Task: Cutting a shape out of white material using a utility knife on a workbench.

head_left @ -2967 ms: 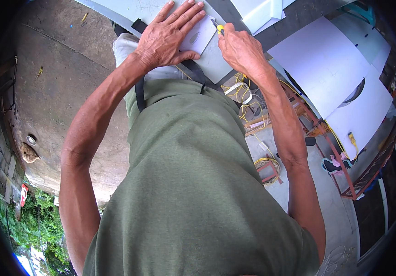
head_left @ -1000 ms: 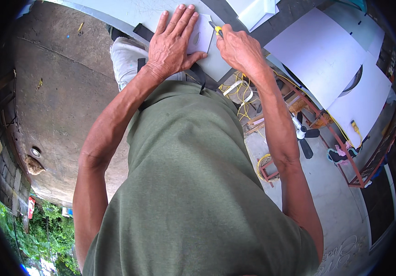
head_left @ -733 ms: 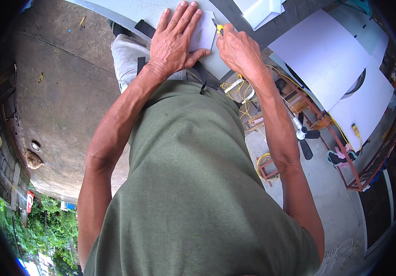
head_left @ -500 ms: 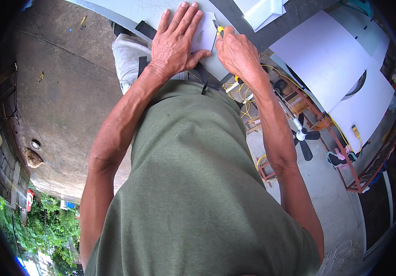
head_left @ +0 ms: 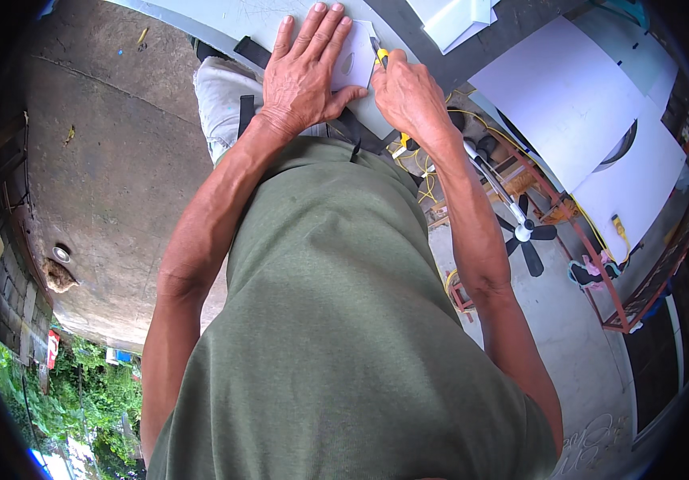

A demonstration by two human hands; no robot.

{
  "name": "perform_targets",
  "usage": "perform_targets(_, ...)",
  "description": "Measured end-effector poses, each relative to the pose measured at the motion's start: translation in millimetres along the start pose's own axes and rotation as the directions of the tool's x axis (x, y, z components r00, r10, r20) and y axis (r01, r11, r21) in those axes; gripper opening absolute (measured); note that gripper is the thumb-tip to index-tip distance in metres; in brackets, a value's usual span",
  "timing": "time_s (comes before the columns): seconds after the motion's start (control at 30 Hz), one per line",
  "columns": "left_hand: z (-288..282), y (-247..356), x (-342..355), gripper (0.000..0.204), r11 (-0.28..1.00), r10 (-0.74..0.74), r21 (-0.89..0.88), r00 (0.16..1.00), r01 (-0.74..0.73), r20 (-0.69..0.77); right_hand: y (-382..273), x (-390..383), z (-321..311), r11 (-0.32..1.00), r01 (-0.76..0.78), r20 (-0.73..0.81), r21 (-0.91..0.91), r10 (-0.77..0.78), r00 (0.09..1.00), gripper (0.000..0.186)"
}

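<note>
My left hand (head_left: pixel 300 88) lies flat with fingers apart on a white piece of sheet (head_left: pixel 352 60), which has a small oval shape near its middle, on a pale board (head_left: pixel 384 112). My right hand (head_left: pixel 406 98) grips a yellow-and-black utility knife (head_left: pixel 382 56), its blade at the piece's right edge. My left thumb rests along the piece's lower edge. A black strip (head_left: pixel 250 50) sticks out just left of my left hand.
Folded white sheets (head_left: pixel 448 28) lie at top right. Large white sheets (head_left: pixel 552 104) rest on a red metal frame (head_left: pixel 616 312) at right. Below are tangled yellow cables (head_left: pixel 426 180) and a black-bladed fan (head_left: pixel 524 232). A concrete floor (head_left: pixel 112 160) spreads left.
My left hand and forearm have shifted right since the oldest frame. My right hand with the knife has edged left and down, closer to my left thumb. The fan now shows beside my right forearm.
</note>
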State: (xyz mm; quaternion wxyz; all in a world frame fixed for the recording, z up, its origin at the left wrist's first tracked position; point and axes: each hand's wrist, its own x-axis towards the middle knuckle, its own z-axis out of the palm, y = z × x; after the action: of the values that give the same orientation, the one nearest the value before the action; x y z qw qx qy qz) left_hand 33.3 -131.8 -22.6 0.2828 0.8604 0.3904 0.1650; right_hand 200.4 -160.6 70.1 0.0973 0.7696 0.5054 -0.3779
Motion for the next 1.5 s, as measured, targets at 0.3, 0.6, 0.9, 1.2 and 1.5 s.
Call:
perform_targets(0.3,0.0,-0.6,0.4,0.106,1.000,0.010,-0.002,1.000,-0.010,-0.009,1.5,-7.9,8.9,0.999,-0.032,-0.010,0.037,0.032,0.999,0.040)
perform_targets(0.6,-7.2,11.8,-1.6,0.105,1.000,-0.024,0.004,0.999,0.024,-0.036,21.4,7.9,-14.6,0.955,0.136,-0.002,-0.263,-0.141,0.990,0.034)
perform_targets(0.9,-12.9,-2.8,9.9,0.108,0.988,0.139,0.050,0.984,-0.146,0.115,30.0,12.2,-23.0,0.893,0.257,0.059,-0.370,-0.253,0.966,0.029)
perform_targets(1.2,-6.1,-4.0,9.8,0.111,0.987,0.143,0.057,0.987,-0.148,0.072,31.1,11.4,-16.2,0.899,0.300,0.040,-0.319,-0.304,0.952,0.029)
perform_targets(1.5,-8.1,-1.0,11.6,0.110,0.989,0.117,0.073,0.987,-0.125,0.108,35.7,6.8,-8.7,0.921,0.288,0.015,-0.264,-0.295,0.955,0.029)
